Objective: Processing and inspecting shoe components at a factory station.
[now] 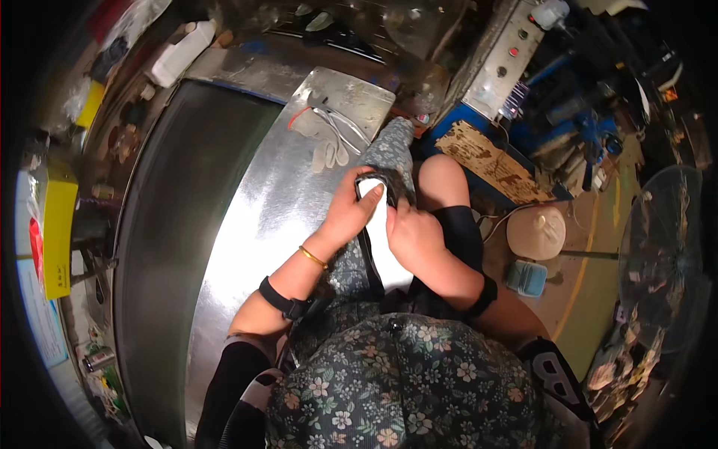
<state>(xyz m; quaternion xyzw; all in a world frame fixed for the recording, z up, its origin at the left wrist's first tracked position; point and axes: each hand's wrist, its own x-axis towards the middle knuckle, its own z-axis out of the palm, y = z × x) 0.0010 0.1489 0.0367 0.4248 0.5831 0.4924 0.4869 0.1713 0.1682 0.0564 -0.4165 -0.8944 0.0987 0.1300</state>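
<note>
Over my lap I hold a long white piece with a dark edging (380, 239); it looks flat, and its exact kind I cannot make out. My left hand (350, 209) is closed round its far left side, with the thumb pressed on the white face. My right hand (413, 236) lies along its right side, fingers bent in at the dark edge near the far end. Beyond my left hand, pliers (340, 126) and a pale work glove (329, 153) rest on the shiny metal table (239, 202). Patterned cloth (393, 146) covers my left leg.
A dark belt (187, 224) runs along the left. A yellow box (60, 232) and a white bottle (183, 52) stand past it. Ahead right is a control panel (505, 56) with buttons. A beige jug (536, 232), a blue tub (526, 278) and a fan (666, 254) stand at the right.
</note>
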